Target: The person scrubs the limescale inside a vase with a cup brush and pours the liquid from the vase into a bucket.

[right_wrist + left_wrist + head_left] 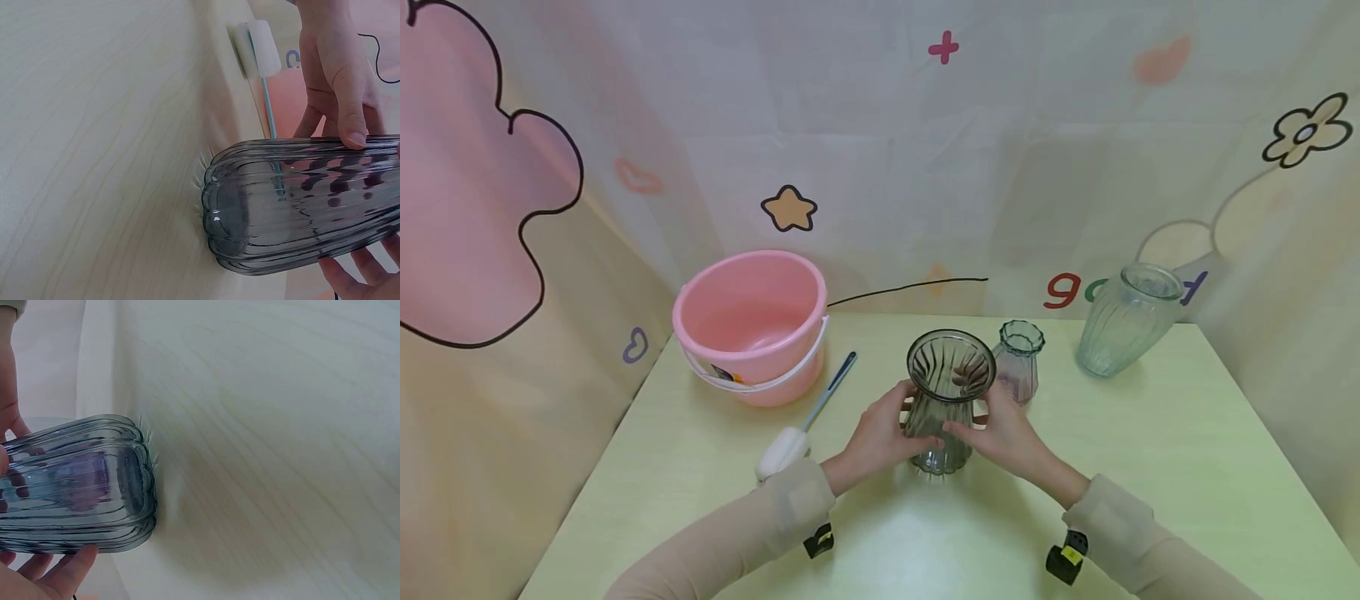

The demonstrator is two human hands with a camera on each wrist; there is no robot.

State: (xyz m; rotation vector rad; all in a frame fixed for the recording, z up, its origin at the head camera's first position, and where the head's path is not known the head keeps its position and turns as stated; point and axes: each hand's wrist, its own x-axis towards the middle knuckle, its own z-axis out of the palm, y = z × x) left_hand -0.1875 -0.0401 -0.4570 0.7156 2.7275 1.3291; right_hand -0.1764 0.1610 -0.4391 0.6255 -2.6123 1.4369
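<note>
A grey fluted glass vase (943,433) with a flared rim stands upright between both hands, its base at the tabletop in both wrist views. My left hand (883,429) grips its left side, thumb across the front and fingers behind. From the right, my right hand (1011,433) holds the opposite side in the same way. Through the clear glass some fingers show as dark shapes. Just behind the right hand is a smaller glass vase (1021,367), green at its scalloped rim and purplish below, partly hidden by that hand.
At the back left sits a pink bucket (750,325) with a white handle. A white sponge-headed brush (784,454) with a blue handle lies near the left forearm. A tall pale green glass vase (1123,325) stands back right. Printed curtain (887,167) surrounds the light table (1150,450).
</note>
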